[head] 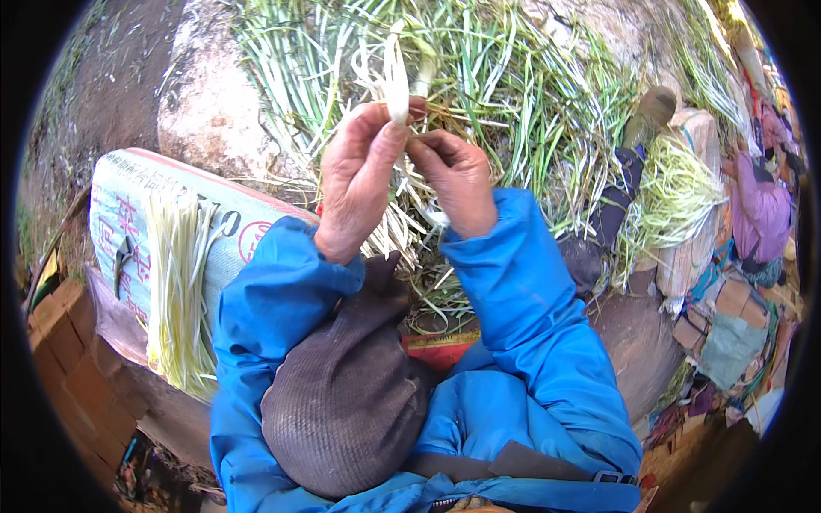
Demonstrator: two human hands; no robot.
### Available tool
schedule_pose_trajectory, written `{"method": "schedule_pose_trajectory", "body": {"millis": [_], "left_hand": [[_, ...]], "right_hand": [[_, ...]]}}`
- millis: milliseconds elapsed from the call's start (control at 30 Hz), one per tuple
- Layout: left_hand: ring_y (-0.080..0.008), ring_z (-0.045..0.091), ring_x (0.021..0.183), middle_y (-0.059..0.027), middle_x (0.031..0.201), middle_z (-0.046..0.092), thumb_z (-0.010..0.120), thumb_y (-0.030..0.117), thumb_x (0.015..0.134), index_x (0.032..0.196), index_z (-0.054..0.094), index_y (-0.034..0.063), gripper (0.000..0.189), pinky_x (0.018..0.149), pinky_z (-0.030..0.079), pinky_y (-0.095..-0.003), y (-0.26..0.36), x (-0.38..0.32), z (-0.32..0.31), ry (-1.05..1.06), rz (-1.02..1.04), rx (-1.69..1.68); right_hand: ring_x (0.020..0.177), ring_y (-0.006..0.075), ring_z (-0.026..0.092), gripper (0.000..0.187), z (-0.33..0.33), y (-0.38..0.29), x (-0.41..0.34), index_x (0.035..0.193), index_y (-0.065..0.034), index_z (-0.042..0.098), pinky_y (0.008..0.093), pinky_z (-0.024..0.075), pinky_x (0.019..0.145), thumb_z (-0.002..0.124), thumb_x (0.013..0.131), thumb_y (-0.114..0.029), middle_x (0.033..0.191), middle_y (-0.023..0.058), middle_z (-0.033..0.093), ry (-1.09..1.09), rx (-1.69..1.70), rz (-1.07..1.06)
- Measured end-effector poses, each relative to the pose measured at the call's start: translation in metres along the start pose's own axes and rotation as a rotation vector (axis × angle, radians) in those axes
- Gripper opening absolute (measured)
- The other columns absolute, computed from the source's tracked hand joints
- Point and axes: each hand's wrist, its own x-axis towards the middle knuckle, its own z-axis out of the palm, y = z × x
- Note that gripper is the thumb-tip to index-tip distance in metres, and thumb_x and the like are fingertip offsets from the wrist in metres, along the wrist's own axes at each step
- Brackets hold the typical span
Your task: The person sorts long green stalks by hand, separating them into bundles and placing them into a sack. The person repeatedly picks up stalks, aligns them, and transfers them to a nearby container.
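My left hand (pixel 359 154) grips a pale, whitish plant stalk (pixel 396 74) upright between thumb and fingers. Just beside it, my right hand (pixel 455 176) pinches at the stalk's lower end with thumb and forefinger; what exactly lies between those fingertips is partly hidden. Beyond and beneath both hands spreads a heap of long green-and-white leafy stalks (pixel 513 96). Loose pale stems (pixel 391 234) lie below the hands, close to my knee in brown trousers (pixel 346 397).
On my left, a bundle of pale yellow stalks (pixel 179 288) rests on a printed woven sack (pixel 122 186). More yellowish stalks (pixel 680 186) lie at right on a wooden block (pixel 686 263), beside a booted leg (pixel 619 192). A person in pink (pixel 760 199) sits farther right. Bricks (pixel 70 340) stand lower left.
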Motion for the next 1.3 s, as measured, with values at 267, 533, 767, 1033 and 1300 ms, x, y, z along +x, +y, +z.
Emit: {"method": "schedule_pose_trajectory", "body": {"millis": [267, 533, 767, 1033, 1300], "left_hand": [[-0.0121, 0.047, 0.100, -0.0095, 0.112, 0.053, 0.047, 0.010, 0.089, 0.111, 0.048, -0.0015, 0.025, 0.089, 0.036, -0.0267, -0.004, -0.018, 0.002, -0.032, -0.096, -0.012], [-0.0329, 0.053, 0.103, -0.0204, 0.110, 0.053, 0.039, 0.018, 0.092, 0.104, 0.048, 0.0067, 0.019, 0.085, 0.046, -0.0384, -0.006, -0.017, 0.006, 0.070, -0.143, -0.211], [-0.0256, 0.057, 0.093, -0.0092, 0.096, 0.059, 0.041, 0.023, 0.091, 0.098, 0.049, 0.0085, 0.018, 0.080, 0.048, -0.0381, -0.006, -0.007, -0.015, 0.331, -0.208, -0.441], [-0.0181, 0.056, 0.084, -0.0055, 0.091, 0.057, 0.041, 0.026, 0.091, 0.099, 0.051, 0.0091, 0.021, 0.079, 0.048, -0.0397, 0.039, 0.020, -0.071, 0.262, 0.052, -0.436], [-0.0202, 0.057, 0.087, -0.0073, 0.096, 0.055, 0.042, 0.024, 0.091, 0.103, 0.048, 0.0087, 0.020, 0.077, 0.050, -0.0399, 0.020, 0.023, -0.023, 0.307, -0.060, -0.416]], "right_hand": [[0.069, 0.0053, 0.049, 0.013, 0.010, 0.047, -0.021, 0.087, 0.0017, 0.059, 0.0190, 0.0400, 0.058, 0.059, 0.082, -0.011, 0.077, 0.0029, 0.057, 0.012, 0.091, -0.061], [0.052, 0.0021, 0.039, 0.013, -0.049, 0.039, -0.019, 0.085, -0.0035, 0.063, 0.0175, 0.0298, 0.044, 0.059, 0.082, -0.015, 0.061, -0.0041, 0.051, 0.289, 0.149, 0.049], [0.047, 0.0086, 0.045, 0.010, -0.208, 0.065, -0.026, 0.081, -0.0113, 0.058, 0.0234, 0.0379, 0.042, 0.060, 0.081, -0.021, 0.062, -0.0026, 0.053, 0.770, 0.254, 0.075], [0.047, 0.0071, 0.041, 0.033, -0.328, 0.055, -0.078, 0.075, -0.0057, 0.055, 0.0222, 0.0311, 0.040, 0.056, 0.083, -0.038, 0.055, -0.0033, 0.045, 0.839, -0.241, 0.297], [0.094, 0.0248, 0.055, 0.045, -0.097, 0.027, -0.032, 0.119, -0.0068, 0.047, 0.0319, 0.0433, 0.082, 0.061, 0.079, -0.021, 0.102, 0.0133, 0.057, -0.168, -0.496, -0.403]]}}
